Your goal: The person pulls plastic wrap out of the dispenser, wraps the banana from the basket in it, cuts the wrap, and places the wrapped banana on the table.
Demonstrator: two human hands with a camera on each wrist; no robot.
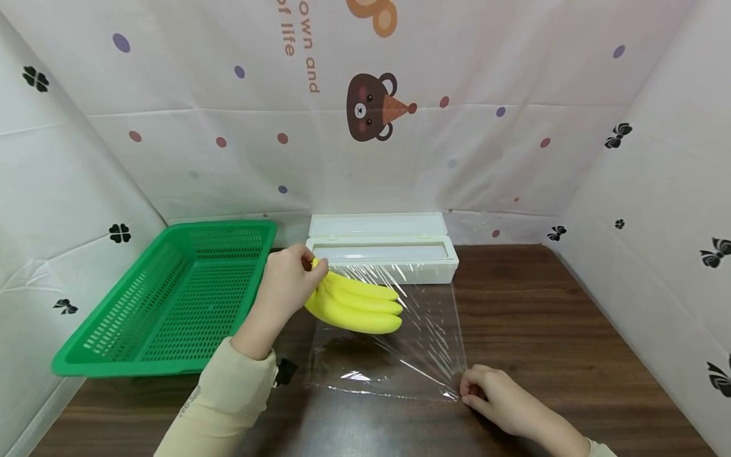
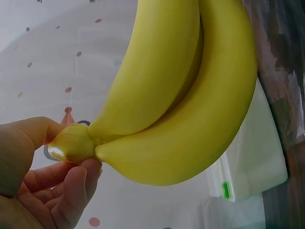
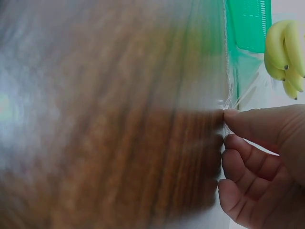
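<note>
My left hand (image 1: 289, 279) pinches a bunch of yellow bananas (image 1: 360, 308) by its stem, and in the left wrist view the thumb and fingers (image 2: 76, 183) close round the stem end. The bananas point right, above a sheet of clear cling film (image 1: 394, 362). That film comes out over the front of a white cling film box (image 1: 425, 274), whose lid (image 1: 377, 225) stands raised at the back. At the sheet's near right corner my right hand (image 1: 502, 400) pinches the film, which is drawn into creases there. The right wrist view shows the thumb at the film's edge.
A green plastic basket (image 1: 162, 369) with slotted sides stands on the left of the dark wooden table (image 1: 514, 304). A patterned white cloth (image 1: 485, 165) rises behind the table and along both sides. The box stands close to the back cloth.
</note>
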